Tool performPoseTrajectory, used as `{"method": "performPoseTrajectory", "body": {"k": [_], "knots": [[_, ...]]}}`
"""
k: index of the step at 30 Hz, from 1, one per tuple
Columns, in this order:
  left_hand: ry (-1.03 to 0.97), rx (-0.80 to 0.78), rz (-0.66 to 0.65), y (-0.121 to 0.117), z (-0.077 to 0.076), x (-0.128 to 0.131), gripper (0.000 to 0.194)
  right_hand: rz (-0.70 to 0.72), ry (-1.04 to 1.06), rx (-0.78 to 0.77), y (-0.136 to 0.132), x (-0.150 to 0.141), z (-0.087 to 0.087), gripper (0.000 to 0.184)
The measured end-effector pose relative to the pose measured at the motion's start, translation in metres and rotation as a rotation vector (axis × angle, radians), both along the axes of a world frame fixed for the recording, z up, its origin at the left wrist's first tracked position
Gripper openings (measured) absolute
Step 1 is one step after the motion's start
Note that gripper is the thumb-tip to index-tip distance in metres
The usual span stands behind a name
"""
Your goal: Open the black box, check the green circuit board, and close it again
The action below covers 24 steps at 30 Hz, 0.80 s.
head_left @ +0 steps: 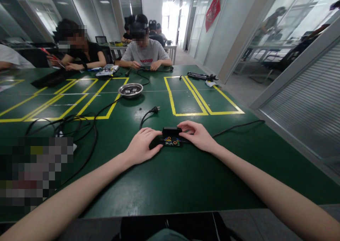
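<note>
In front of me on the green table lies an opened black power adapter, its circuit board [172, 142] showing small orange-ringed parts. The black cover [172, 131] stands tilted up along the far side of the board. My left hand [142, 146] is closed round the adapter's left end, thumb at the near side and fingers at the far side. With thumb and fingers, my right hand [197, 136] pinches the right end of the cover. A black cord [236, 128] runs off to the right, and a plug [155, 109] on a short cord lies beyond my left hand.
A metal bowl [130, 90] with small metal parts stands farther back. Tangled black cables [77, 122] lie at left, beside a blurred-out item. Yellow tape [190, 113] marks rectangles on the table [186, 184]. Across it, a person [145, 53] handles a corded item; a folded black tripod [199, 76] lies back right.
</note>
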<state>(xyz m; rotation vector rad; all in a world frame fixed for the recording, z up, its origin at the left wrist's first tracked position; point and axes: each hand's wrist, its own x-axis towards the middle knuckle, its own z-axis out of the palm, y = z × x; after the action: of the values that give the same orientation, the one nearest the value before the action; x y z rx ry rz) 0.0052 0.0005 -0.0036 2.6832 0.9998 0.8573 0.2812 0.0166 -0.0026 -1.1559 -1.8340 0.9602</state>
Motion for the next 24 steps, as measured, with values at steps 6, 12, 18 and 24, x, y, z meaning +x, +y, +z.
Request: {"method": "performPoseTrajectory", "body": {"k": [6, 12, 18, 24], "knots": [[-0.044, -0.112, -0.003, 0.0009, -0.0025, -0.003, 0.063, -0.046, 0.072, -0.113, -0.0037, -0.0033, -0.0035, 0.028], [-0.082, -0.219, -0.063, 0.006, -0.006, -0.0083, 0.064, -0.057, 0.137, -0.122, -0.003, -0.0002, -0.0048, 0.032], [-0.09, -0.251, -0.092, 0.0076, -0.0073, -0.0096, 0.061, -0.056, 0.156, -0.101, -0.0046, -0.0022, -0.0046, 0.033], [-0.089, -0.229, -0.102, 0.0078, -0.0088, -0.0098, 0.063, -0.069, 0.152, -0.073, -0.006, -0.0045, -0.0043, 0.032]]}}
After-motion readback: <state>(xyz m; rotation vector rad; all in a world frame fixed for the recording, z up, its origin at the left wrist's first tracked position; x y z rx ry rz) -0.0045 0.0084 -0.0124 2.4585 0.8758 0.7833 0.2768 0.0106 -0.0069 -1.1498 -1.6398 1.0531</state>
